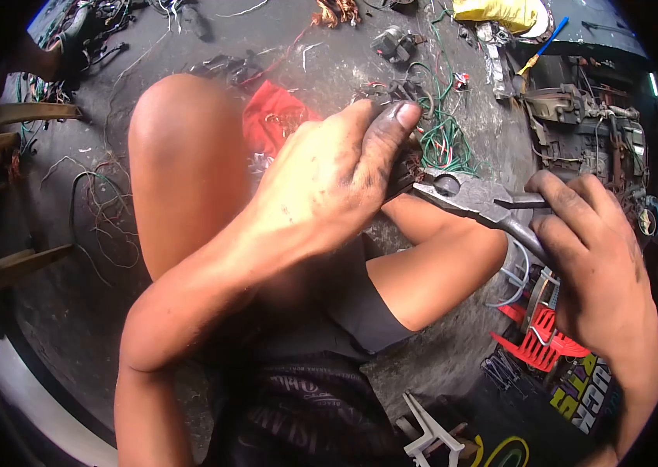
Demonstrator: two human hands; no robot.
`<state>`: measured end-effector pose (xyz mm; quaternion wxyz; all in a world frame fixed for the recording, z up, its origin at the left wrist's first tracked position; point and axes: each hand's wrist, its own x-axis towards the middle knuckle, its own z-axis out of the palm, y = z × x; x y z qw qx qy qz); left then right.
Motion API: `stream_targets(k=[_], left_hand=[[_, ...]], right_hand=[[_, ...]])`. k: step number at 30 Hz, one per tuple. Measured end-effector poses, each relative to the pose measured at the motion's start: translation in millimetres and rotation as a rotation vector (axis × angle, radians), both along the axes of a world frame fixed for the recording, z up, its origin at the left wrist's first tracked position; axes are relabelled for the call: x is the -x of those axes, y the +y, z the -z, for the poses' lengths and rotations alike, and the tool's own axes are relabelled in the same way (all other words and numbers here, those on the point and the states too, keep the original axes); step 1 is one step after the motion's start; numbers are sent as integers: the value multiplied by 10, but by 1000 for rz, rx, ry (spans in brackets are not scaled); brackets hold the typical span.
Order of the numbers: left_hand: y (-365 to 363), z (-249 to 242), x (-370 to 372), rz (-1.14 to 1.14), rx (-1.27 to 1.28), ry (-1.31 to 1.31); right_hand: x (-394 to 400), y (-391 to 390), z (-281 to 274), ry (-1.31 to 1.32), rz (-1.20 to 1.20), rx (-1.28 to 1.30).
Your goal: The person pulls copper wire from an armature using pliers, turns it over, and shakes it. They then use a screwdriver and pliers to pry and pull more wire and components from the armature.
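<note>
My left hand (329, 171) is closed around a dark bundle (405, 170), partly hidden behind the fingers and thumb. Metal pliers (469, 196) reach in from the right, their jaws touching or close beside that bundle; whether they grip it I cannot tell. Wrapped round the pliers' handles is my right hand (589, 249). Behind the left hand a red cloth (271, 117) lies on the floor with copper-coloured strands on it. Green wires (449, 140) lie tangled just beyond the plier jaws.
Loose wires (96, 194) and a chair (26, 113) are at the left. Metal machine parts (578, 109), a screwdriver (543, 50) and a yellow bag (500, 14) are at the upper right. A red plastic basket (543, 342) stands lower right, below the right hand.
</note>
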<state>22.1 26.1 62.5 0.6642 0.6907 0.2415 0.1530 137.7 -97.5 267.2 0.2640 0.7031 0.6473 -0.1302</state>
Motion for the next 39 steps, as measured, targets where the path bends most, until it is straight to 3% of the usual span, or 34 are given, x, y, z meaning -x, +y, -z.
stream_targets(k=[3,6,8,12,14,18,20,26,28,29,30,32,35,39], left_hand=[[-48,59,11,28,128,-12],[-58,84,27,-44,-71,-119],[-58,56,17,30,109,-45],[-82,109,-8,49,142,-33],[-96,167,-44,45,334,-92],[-14,194,-60,87,202,-212],[58,60,-52,80,538,39],[94,-69,29,206,495,23],[103,-99,49,249,567,95],[111,-79,41,254,567,96],[124,-35,23,292,522,21],[111,52,3,331,481,-57],[86,144,25,251,322,-111],[70,161,102,164,-84,-335]], right_hand=[[20,-41,20,-20,-19,-4],[17,-62,54,-53,-6,-8],[17,-74,42,-112,-59,6],[8,-101,49,-152,-84,18],[-13,-115,52,-125,-73,8],[4,-150,58,-112,23,-17],[-67,-124,-12,-88,-103,-88],[-30,-56,-305,-259,-177,-6],[87,-57,-258,-282,-17,-148],[228,-45,-128,-175,279,-325],[264,-11,-142,-178,285,-324],[295,59,-216,-413,-36,-124],[317,74,-209,-428,-50,-103],[322,99,-194,-443,-10,-90]])
